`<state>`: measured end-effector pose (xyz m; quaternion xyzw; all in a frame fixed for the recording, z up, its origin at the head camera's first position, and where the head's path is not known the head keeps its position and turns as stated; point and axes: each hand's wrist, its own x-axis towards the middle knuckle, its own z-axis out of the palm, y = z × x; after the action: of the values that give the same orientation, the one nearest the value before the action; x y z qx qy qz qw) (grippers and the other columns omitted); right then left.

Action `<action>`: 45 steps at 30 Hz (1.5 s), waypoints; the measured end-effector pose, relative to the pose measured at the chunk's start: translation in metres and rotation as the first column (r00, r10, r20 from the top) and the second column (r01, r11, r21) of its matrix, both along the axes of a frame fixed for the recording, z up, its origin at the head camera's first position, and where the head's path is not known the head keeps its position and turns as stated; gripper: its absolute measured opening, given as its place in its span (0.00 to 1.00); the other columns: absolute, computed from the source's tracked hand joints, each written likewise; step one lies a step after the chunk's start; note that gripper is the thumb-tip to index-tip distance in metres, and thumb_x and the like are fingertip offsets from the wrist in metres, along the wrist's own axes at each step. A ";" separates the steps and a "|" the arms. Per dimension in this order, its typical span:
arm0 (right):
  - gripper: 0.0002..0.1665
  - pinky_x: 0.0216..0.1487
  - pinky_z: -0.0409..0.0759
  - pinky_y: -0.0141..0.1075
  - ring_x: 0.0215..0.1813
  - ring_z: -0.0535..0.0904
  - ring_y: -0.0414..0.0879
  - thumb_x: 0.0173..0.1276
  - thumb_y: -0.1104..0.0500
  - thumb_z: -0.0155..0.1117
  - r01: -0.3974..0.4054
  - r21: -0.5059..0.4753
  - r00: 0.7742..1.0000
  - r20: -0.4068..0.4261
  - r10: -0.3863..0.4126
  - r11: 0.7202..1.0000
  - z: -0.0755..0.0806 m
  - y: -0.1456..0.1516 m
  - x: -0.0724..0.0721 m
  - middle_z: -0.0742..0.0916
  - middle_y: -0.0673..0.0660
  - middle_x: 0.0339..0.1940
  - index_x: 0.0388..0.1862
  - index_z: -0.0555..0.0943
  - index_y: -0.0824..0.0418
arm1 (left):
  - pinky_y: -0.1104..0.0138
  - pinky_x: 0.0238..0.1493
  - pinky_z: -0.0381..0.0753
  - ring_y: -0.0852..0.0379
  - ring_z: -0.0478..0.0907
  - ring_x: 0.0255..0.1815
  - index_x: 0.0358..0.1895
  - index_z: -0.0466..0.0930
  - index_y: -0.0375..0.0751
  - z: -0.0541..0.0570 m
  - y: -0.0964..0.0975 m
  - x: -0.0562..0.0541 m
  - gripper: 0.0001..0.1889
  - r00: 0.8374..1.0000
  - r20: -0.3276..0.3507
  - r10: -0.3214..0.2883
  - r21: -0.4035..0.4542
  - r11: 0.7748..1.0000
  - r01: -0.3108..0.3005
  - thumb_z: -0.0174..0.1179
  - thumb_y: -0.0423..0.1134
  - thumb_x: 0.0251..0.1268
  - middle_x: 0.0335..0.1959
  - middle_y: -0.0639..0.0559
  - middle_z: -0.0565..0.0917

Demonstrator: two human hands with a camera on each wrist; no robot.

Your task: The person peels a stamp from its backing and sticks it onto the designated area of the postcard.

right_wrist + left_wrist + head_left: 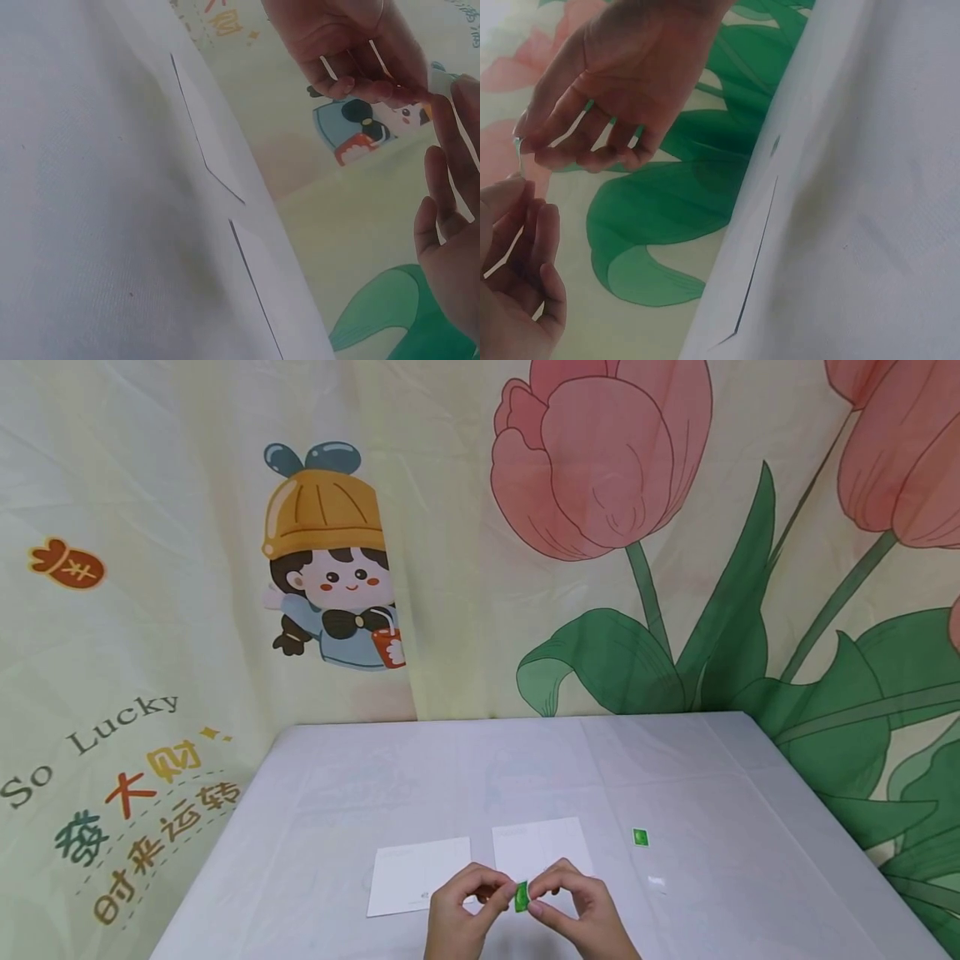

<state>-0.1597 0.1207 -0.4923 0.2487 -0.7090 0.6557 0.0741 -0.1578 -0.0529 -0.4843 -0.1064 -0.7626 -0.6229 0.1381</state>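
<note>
A small green stamp (521, 897), slightly bent, is held up between both hands over the near part of the table. My left hand (463, 910) pinches its left edge between thumb and forefinger. On the opposite edge, the thumb and forefinger of my right hand (581, 910) pinch it too. Seen from the left wrist, the stamp (520, 155) is nearly edge-on between the fingertips. Its pale back (441, 79) shows in the right wrist view. Behind the hands lie two white cards, one at left (412, 872) and one at right (540, 843), the latter partly covered by fingers.
A second green stamp (641, 837) with a white border lies to the right of the cards. Just below it is a small shiny clear piece (657, 883). The white-covered table (450, 768) ends at a printed curtain (450, 527).
</note>
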 end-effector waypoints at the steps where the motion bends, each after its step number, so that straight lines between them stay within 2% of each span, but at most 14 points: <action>1: 0.06 0.37 0.67 0.39 0.38 0.75 0.44 0.60 0.68 0.64 -0.002 0.000 1.000 -0.004 0.002 1.000 0.001 -0.001 0.000 0.84 0.54 0.33 0.34 0.82 0.59 | 0.70 0.27 0.76 0.63 0.75 0.23 0.26 0.82 0.50 0.000 0.000 0.000 0.04 1.000 -0.001 0.000 0.002 1.000 0.000 0.67 0.43 0.52 0.21 0.61 0.78; 6: 0.06 0.38 0.67 0.41 0.39 0.75 0.44 0.59 0.67 0.64 -0.016 -0.005 1.000 0.000 0.016 1.000 0.001 -0.004 -0.003 0.84 0.54 0.34 0.35 0.82 0.58 | 0.70 0.28 0.76 0.64 0.74 0.23 0.26 0.82 0.48 0.004 -0.003 -0.001 0.03 1.000 -0.011 0.017 -0.008 1.000 -0.017 0.67 0.38 0.52 0.21 0.61 0.78; 11: 0.05 0.39 0.68 0.39 0.38 0.74 0.47 0.60 0.66 0.64 -0.006 0.008 1.000 -0.002 0.006 1.000 0.003 -0.010 -0.006 0.84 0.54 0.34 0.36 0.82 0.59 | 0.70 0.28 0.76 0.64 0.75 0.22 0.26 0.82 0.43 0.023 -0.006 0.002 0.03 0.998 -0.026 0.048 -0.024 0.999 -0.049 0.67 0.32 0.52 0.21 0.58 0.78; 13: 0.05 0.41 0.69 0.37 0.38 0.74 0.47 0.60 0.65 0.64 0.005 0.013 1.000 0.015 -0.006 1.000 0.004 -0.013 -0.008 0.84 0.54 0.33 0.36 0.82 0.59 | 0.70 0.29 0.75 0.63 0.76 0.21 0.26 0.82 0.42 0.027 -0.008 0.001 0.03 0.998 -0.020 0.060 -0.027 0.998 -0.061 0.67 0.32 0.51 0.22 0.58 0.79; 17: 0.05 0.43 0.69 0.38 0.37 0.73 0.49 0.59 0.67 0.65 0.029 0.029 0.999 0.040 -0.030 0.999 0.005 -0.021 -0.014 0.84 0.53 0.32 0.35 0.82 0.59 | 0.69 0.29 0.75 0.63 0.76 0.22 0.25 0.83 0.47 0.019 -0.016 -0.009 0.03 0.996 -0.020 0.083 -0.032 0.996 -0.084 0.67 0.36 0.52 0.22 0.60 0.79; 20: 0.05 0.40 0.66 0.40 0.36 0.73 0.50 0.58 0.67 0.66 0.056 0.026 0.997 0.045 -0.057 0.998 0.006 -0.029 -0.019 0.84 0.52 0.30 0.34 0.82 0.59 | 0.69 0.29 0.75 0.63 0.76 0.23 0.25 0.82 0.51 0.012 -0.025 -0.018 0.03 0.994 -0.054 0.091 -0.048 0.994 -0.094 0.67 0.41 0.52 0.22 0.63 0.79; 27: 0.03 0.38 0.64 0.40 0.36 0.74 0.46 0.57 0.62 0.68 0.107 -0.007 0.993 0.052 -0.106 0.994 0.007 -0.046 -0.030 0.83 0.52 0.27 0.31 0.82 0.58 | 0.69 0.29 0.75 0.64 0.76 0.25 0.26 0.83 0.51 0.011 -0.041 -0.034 0.04 0.982 -0.162 0.101 -0.117 0.986 -0.120 0.67 0.44 0.53 0.23 0.66 0.79; 31: 0.03 0.40 0.65 0.39 0.36 0.75 0.43 0.57 0.63 0.68 0.133 -0.020 0.981 0.146 -0.129 0.991 0.007 -0.056 -0.038 0.83 0.51 0.27 0.30 0.83 0.59 | 0.69 0.28 0.75 0.65 0.76 0.26 0.26 0.82 0.54 0.011 -0.049 -0.042 0.03 0.972 -0.204 0.119 -0.153 0.976 -0.152 0.68 0.41 0.53 0.24 0.68 0.79; 37: 0.06 0.40 0.65 0.37 0.35 0.75 0.42 0.57 0.59 0.69 0.185 -0.001 0.949 0.260 -0.178 0.983 0.006 -0.068 -0.049 0.84 0.51 0.27 0.31 0.83 0.60 | 0.68 0.28 0.75 0.65 0.75 0.26 0.26 0.83 0.52 0.012 -0.059 -0.054 0.05 0.961 -0.239 0.136 -0.189 0.965 -0.184 0.69 0.37 0.51 0.24 0.68 0.79; 41: 0.09 0.36 0.66 0.34 0.33 0.74 0.41 0.55 0.53 0.70 0.255 0.062 0.934 0.243 -0.263 0.965 0.000 -0.076 -0.056 0.84 0.48 0.25 0.29 0.84 0.58 | 0.66 0.28 0.75 0.66 0.75 0.25 0.26 0.83 0.50 0.008 -0.063 -0.062 0.04 0.957 -0.243 0.159 -0.220 0.952 -0.214 0.69 0.37 0.50 0.24 0.67 0.79; 45: 0.08 0.34 0.66 0.33 0.31 0.74 0.42 0.53 0.52 0.72 0.350 0.169 0.913 0.159 -0.376 0.921 -0.011 -0.083 -0.063 0.84 0.44 0.23 0.27 0.85 0.54 | 0.67 0.27 0.74 0.66 0.76 0.24 0.26 0.83 0.48 -0.003 -0.066 -0.070 0.04 0.949 -0.259 0.181 -0.266 0.931 -0.251 0.70 0.37 0.49 0.24 0.64 0.79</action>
<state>-0.2226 0.0376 -0.5036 0.0538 -0.7899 0.6008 0.1104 -0.2279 -0.1187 -0.4871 -0.1122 -0.8329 -0.4662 0.2762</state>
